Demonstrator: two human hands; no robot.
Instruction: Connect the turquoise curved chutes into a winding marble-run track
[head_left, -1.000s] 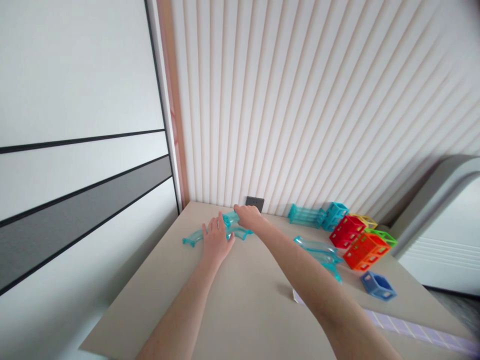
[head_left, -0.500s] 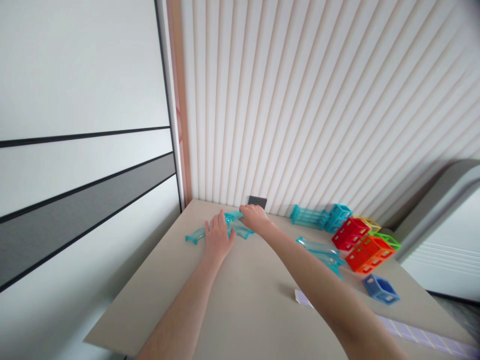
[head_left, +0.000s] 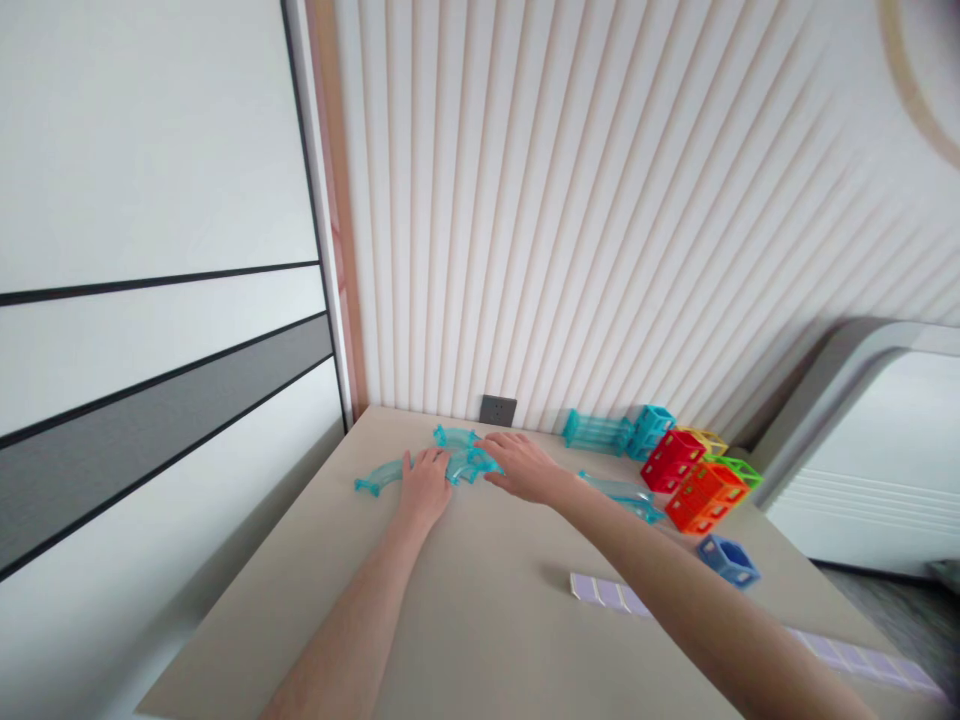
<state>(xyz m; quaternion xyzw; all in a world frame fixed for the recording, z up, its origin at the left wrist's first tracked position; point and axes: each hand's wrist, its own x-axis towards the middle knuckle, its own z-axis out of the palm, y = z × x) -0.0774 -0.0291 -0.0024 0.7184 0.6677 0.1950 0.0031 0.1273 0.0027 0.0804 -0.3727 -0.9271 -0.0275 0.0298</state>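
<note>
Several translucent teal curved track pieces (head_left: 456,438) lie in a cluster near the back left of the table. My left hand (head_left: 426,487) rests on a curved piece (head_left: 384,474), its fingers bent over it, with one end sticking out to the left. From the right, my right hand (head_left: 523,466) reaches in with thumb and fingers around the end of another teal curved track piece (head_left: 487,461). The fingers hide parts of the pieces, so I cannot tell whether they are joined.
Along the wall stand a teal track piece (head_left: 598,432) and teal block frame (head_left: 651,430). Nearby are red (head_left: 672,460), orange (head_left: 705,497) and blue (head_left: 727,562) block frames. More teal pieces (head_left: 622,492) and a lilac strip (head_left: 609,592) lie by my right forearm. A wall socket (head_left: 498,409) sits behind.
The view has shifted slightly to the right. My right hand has come down from the rear teal piece toward the near one, and my left fingers have drawn in over the curved piece.
</note>
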